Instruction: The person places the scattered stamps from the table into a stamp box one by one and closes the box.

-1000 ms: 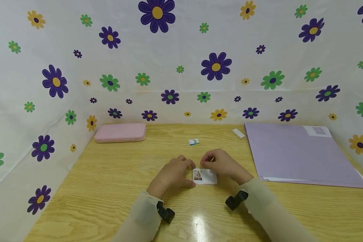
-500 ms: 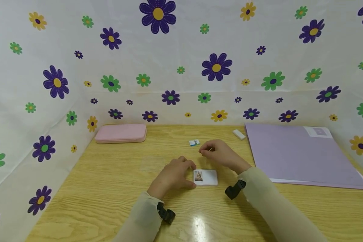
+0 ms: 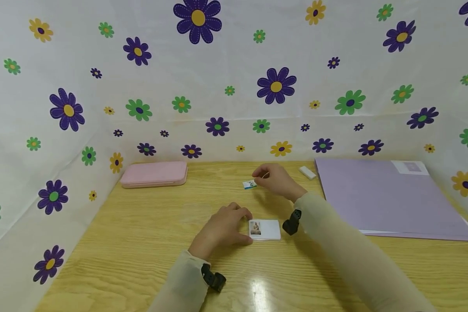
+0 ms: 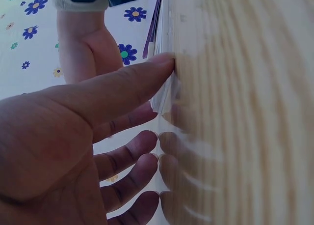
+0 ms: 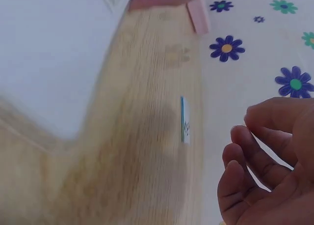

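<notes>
White, thin, rectangular card with rounded corners (image 3: 271, 229) lay flat on the yellow wood-grain table (image 3: 121, 260), near side, about mid-table, a small brown picture (image 3: 255, 228) at its left end. From my remote post I saw the left hand (image 3: 224, 223) there, thumb at the card's near left corner, forefinger at the far left one, the two clamped on it across its width. Its other fingertips rested on the table.

Right hand (image 3: 274, 180) was farther off, well apart from the left, fingers loosely bent and bearing nothing I could see. In my head view its tips overlapped the right end of a small white-and-blue printed slip (image 3: 248, 185); the right wrist view showed a gap between them.

Left of the left hand I noted a faint clear rectangular sheet (image 3: 195, 213). Far left: pink oblong case (image 3: 154, 174). Far right: small white block (image 3: 307, 172), just beside a large flat lavender folder (image 3: 382, 199). Behind everything hung white flower-printed cloth (image 3: 206, 82).
</notes>
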Tool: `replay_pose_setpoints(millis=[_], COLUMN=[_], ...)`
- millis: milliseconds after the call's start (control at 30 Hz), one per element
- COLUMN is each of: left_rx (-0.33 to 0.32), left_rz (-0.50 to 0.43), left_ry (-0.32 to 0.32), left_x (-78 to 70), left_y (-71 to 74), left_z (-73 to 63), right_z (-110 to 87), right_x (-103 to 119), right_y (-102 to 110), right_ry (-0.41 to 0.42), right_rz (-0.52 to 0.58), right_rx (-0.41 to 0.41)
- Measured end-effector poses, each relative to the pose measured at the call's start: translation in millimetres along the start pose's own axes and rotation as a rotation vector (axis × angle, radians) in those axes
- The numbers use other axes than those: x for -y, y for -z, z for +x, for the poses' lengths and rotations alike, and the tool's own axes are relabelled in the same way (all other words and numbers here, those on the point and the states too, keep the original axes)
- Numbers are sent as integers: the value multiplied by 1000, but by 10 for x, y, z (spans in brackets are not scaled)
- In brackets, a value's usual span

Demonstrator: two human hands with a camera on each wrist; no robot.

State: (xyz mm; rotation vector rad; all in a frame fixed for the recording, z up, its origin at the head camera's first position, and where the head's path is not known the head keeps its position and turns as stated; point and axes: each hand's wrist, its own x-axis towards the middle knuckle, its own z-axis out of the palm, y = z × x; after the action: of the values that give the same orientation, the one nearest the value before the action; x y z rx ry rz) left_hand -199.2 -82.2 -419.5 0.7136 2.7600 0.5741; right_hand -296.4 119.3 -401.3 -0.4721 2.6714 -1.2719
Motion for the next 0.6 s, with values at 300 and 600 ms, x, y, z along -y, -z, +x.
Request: replay_pose_setpoints(millis=[300, 600], left_rx=[0, -3], left_rz=[-1, -11], left_ry=[4, 11], left_x=[2, -15], left_y=[0, 14], left_z=[4, -13], right_z=[224, 358], right_x=[-104, -185], right_y=[3, -56], right_ry=[-24, -46], right_rz=[-97, -169], right_rx=[46, 63])
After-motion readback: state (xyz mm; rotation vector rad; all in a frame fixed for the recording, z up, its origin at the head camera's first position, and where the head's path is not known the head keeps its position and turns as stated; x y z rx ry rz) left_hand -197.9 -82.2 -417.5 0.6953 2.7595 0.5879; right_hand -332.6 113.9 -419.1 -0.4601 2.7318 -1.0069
